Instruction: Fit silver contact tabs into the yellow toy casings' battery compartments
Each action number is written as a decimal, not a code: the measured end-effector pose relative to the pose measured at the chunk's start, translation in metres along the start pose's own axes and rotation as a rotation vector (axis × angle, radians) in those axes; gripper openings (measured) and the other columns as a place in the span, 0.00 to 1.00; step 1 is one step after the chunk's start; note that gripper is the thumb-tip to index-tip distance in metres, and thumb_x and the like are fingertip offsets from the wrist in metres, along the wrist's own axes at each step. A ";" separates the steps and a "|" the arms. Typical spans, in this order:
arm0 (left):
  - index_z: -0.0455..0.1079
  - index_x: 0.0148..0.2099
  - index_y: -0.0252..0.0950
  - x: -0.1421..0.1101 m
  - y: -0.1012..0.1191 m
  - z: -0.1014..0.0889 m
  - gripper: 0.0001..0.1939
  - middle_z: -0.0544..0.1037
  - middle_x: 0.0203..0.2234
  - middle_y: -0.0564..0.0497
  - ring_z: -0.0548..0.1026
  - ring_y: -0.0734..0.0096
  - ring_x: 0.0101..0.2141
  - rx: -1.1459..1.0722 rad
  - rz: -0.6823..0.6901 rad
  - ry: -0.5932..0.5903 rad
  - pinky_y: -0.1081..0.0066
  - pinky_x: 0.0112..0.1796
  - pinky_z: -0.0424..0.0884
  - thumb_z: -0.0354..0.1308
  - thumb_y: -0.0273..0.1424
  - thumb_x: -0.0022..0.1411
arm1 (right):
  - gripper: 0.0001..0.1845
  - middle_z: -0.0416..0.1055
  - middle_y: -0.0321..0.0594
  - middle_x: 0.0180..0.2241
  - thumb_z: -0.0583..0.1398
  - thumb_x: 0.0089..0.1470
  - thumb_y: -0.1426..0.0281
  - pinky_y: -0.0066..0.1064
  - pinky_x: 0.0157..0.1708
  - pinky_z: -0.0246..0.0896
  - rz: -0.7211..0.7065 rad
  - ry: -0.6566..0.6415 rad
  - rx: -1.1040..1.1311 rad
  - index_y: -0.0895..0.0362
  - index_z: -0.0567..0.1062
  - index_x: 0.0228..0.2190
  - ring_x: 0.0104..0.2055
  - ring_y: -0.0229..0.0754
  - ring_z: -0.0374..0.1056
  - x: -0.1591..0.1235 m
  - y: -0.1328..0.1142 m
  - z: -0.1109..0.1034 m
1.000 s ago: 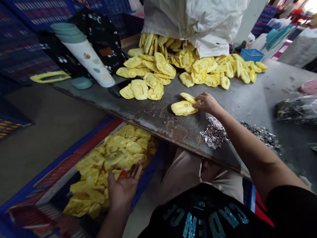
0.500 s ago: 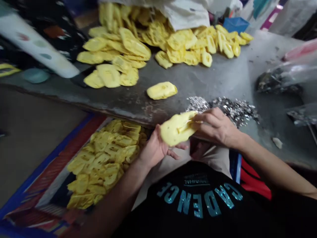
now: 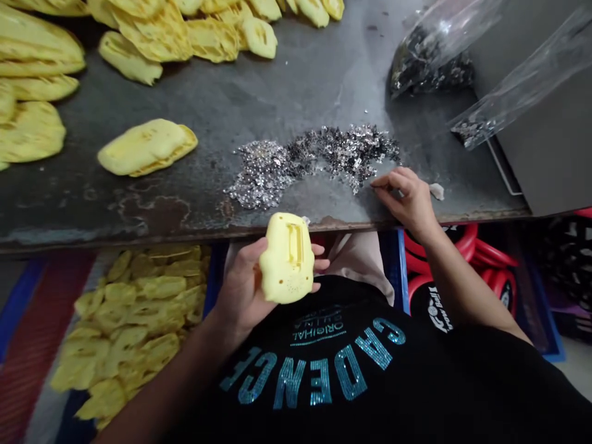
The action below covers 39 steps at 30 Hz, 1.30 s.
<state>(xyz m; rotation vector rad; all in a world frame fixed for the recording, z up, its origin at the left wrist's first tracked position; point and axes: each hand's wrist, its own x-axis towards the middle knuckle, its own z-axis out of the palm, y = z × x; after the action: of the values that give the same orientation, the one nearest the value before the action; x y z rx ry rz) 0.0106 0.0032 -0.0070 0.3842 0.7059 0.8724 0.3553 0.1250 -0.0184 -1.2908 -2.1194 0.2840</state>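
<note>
just below the edge of the desk [image 3: 300, 92], the left hand [image 3: 240, 290] cradles a hollow yellow moulded shell [image 3: 287, 259], fingers wrapped behind it without clamping. it looks light and slightly flexible, best held by its rim. the right hand [image 3: 407, 197], empty and lightly curled, rests beside silver flakes [image 3: 314, 163].

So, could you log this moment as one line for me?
left hand: holds yellow moulded piece | right hand: resting on metal table beside silvery scraps | below table: heap of yellow pieces
</note>
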 end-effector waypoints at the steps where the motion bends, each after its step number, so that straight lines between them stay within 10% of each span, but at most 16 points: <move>1: 0.86 0.65 0.35 0.000 -0.002 0.003 0.32 0.91 0.60 0.33 0.93 0.37 0.54 0.004 0.035 0.038 0.54 0.44 0.95 0.72 0.54 0.74 | 0.10 0.85 0.43 0.44 0.65 0.74 0.70 0.48 0.53 0.71 0.007 -0.045 -0.024 0.50 0.88 0.47 0.49 0.55 0.78 0.005 0.003 0.003; 28: 0.85 0.67 0.40 -0.012 -0.010 -0.009 0.30 0.91 0.62 0.37 0.91 0.33 0.60 -0.058 -0.026 0.105 0.52 0.46 0.95 0.73 0.54 0.75 | 0.05 0.80 0.45 0.42 0.68 0.72 0.63 0.58 0.58 0.65 -0.072 -0.078 -0.220 0.48 0.86 0.41 0.54 0.62 0.69 0.029 -0.020 0.029; 39: 0.84 0.69 0.33 -0.011 -0.014 0.000 0.40 0.92 0.58 0.30 0.93 0.38 0.54 -0.055 0.016 0.204 0.53 0.54 0.91 0.76 0.57 0.69 | 0.11 0.85 0.41 0.45 0.68 0.77 0.63 0.49 0.51 0.64 -0.156 -0.065 -0.050 0.47 0.87 0.56 0.49 0.55 0.74 -0.014 -0.039 0.027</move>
<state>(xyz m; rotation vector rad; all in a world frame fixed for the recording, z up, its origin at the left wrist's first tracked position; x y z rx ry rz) 0.0139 -0.0139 -0.0111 0.2541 0.8663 0.9525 0.3153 0.0973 -0.0269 -1.1496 -2.2812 0.2107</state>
